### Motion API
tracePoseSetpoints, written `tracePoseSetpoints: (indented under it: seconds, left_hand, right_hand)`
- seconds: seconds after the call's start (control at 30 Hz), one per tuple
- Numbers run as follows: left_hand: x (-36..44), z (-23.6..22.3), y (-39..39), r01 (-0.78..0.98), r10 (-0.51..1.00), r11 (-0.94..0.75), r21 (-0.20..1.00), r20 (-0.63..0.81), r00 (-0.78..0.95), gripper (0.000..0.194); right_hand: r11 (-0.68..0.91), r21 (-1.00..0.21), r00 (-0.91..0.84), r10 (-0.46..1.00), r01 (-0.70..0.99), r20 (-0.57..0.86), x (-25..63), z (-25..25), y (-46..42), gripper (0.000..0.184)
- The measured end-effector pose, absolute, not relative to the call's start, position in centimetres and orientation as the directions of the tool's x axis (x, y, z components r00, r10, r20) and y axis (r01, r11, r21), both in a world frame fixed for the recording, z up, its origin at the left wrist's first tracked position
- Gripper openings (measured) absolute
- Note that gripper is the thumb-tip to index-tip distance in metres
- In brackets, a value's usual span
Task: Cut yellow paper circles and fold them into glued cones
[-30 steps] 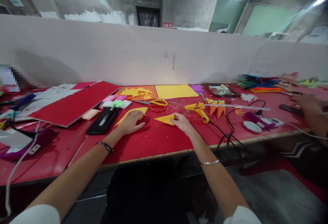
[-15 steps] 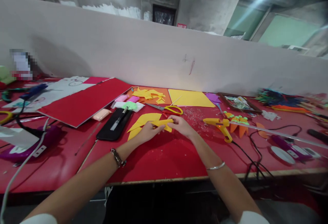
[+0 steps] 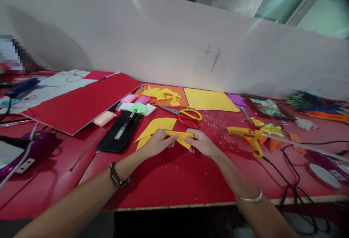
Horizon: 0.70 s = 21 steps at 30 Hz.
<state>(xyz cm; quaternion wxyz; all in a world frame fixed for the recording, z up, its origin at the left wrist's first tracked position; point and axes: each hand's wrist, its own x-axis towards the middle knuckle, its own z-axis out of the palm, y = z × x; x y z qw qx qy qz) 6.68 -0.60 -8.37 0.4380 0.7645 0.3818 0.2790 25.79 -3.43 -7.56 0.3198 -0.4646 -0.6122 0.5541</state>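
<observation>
Between my two hands is a small folded yellow sheet (image 3: 183, 138), paper or foam. My left hand (image 3: 159, 143) pinches its left end with thumb and fingers. At the other end my right hand (image 3: 201, 143) grips it, thumb in front and fingertips partly hidden behind. Larger curved yellow pieces (image 3: 160, 124) lie on the table just behind my left hand. Beyond my hands rest yellow-handled scissors (image 3: 191, 115), blades pointing left. A yellow hot glue gun (image 3: 247, 134) lies to the right of my right hand, with a clear glue stick in its back.
Left of my hands are a black case (image 3: 109, 140) with a craft knife (image 3: 125, 124) on it and a red board (image 3: 81, 101). Further back are yellow scraps (image 3: 160, 94) and a yellow sheet (image 3: 212, 100). Black cords (image 3: 291, 180) hang over the front edge at right.
The view has tilted down and shifted slightly. My right hand has moved to the right end of the yellow piece, which now stretches between both hands.
</observation>
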Motion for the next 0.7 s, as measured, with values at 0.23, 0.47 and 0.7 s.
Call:
tracePoseSetpoints:
  seconds: [0.23,0.47,0.7]
  left_hand:
    - [6.27,-8.01,-0.60,0.347,0.831,-0.339,0.875,0.105,0.546,0.045]
    - [5.96,-7.71,-0.41,0.303,0.849,-0.327,0.895,0.137,0.510,0.041]
    - [5.93,-7.61,-0.28,0.270,0.850,-0.333,0.904,0.164,0.501,0.044]
  right_hand:
    - [-0.075,-0.979,-0.367,0.920,0.189,-0.141,25.59,-7.37,-3.65,0.025]
    - [-0.082,-0.977,-0.368,0.918,0.197,-0.151,25.73,-7.16,-3.74,0.024]
    - [-0.073,-0.982,-0.363,0.922,0.174,-0.133,26.00,-7.24,-3.66,0.025]
